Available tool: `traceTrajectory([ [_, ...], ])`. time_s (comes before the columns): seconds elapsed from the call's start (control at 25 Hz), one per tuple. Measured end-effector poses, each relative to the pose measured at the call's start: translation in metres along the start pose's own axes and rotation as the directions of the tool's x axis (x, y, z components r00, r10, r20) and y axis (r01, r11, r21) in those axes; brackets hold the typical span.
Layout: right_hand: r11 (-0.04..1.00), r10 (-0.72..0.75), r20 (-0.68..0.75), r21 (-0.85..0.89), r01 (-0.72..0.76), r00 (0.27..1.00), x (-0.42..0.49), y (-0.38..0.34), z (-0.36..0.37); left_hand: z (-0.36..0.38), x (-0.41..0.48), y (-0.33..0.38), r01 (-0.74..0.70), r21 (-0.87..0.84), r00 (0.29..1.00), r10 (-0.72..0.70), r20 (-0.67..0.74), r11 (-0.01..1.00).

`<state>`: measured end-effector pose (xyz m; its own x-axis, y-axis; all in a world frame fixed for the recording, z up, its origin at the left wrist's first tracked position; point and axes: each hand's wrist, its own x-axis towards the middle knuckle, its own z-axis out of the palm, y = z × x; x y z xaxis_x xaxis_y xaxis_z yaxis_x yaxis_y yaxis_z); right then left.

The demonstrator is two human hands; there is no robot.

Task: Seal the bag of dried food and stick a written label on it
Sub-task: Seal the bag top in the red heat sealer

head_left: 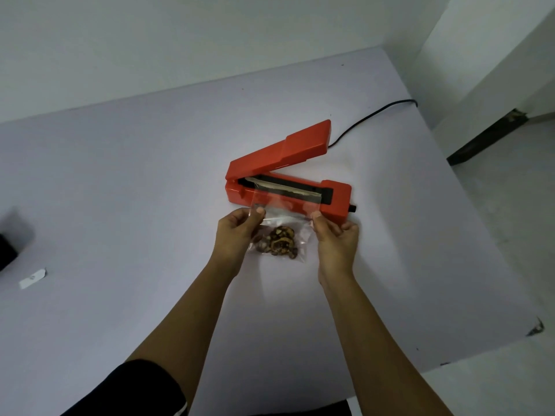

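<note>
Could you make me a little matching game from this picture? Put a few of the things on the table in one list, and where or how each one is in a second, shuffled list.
Things:
1. red sealer
2. clear bag
3. white label
4. black cord

States:
A. lies alone near the table's left edge
B. trails from the machine toward the far right corner
C. lid raised, bar exposed
D. pinched at both top corners by the left hand and right hand, mouth laid over the bar

Pairs: 1-C, 2-D, 3-A, 4-B
</note>
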<state>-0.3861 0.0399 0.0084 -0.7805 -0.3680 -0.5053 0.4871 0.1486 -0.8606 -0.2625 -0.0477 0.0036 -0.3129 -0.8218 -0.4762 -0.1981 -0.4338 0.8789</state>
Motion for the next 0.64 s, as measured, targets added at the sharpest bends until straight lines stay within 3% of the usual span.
traceTrajectory([
  [0.2, 0.998, 0.017, -0.084, -0.059, -0.022, 0.996, 0.002, -0.005, 0.012, 0.001, 0.006, 0.005, 0.015, -0.025, 1.0, -0.016, -0.024, 1.0],
  [0.44, 0.998, 0.063, -0.159, -0.012, -0.066, 0.985, 0.002, -0.004, 0.023, 0.004, 0.011, 0.012, 0.06, -0.036, 0.997, -0.061, -0.045, 0.998],
  [0.64, 0.965, -0.014, -0.168, -0.259, -0.03, 0.986, -0.003, -0.005, 0.016, 0.003, 0.014, 0.013, 0.08, 0.006, 0.995, -0.079, -0.061, 0.997],
])
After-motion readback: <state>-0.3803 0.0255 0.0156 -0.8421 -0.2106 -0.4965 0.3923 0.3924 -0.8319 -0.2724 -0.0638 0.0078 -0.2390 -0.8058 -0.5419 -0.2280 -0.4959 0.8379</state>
